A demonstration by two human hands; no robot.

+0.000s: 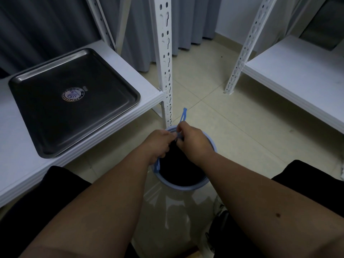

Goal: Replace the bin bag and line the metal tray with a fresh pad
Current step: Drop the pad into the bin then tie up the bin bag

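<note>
Right now both hands meet over the far rim of the round blue plastic bin (pixel 186 186), which stands on the tiled floor just beside the foot of the white perforated shelf post (pixel 166 71). The left hand (pixel 158 144) and right hand (pixel 193 140) each have fingers curled and pinching the blue drawstring strips (pixel 182 115) of the black bin bag (pixel 181 168) that lines the bin; one strip end sticks up beyond the knuckles, another hangs down the bin's near-left rim.

This looks like tying off the bag's mouth before lifting it out. To do it well, the person should draw both strips evenly so the mouth gathers at the middle, keep the knot above the rim, and hold the bin steady, since it could tip toward the post.

The dark rectangular metal tray (pixel 55 127) lies bare on the white shelf board (pixel 130 58) to the left of the bin, no pad in it yet.
</note>
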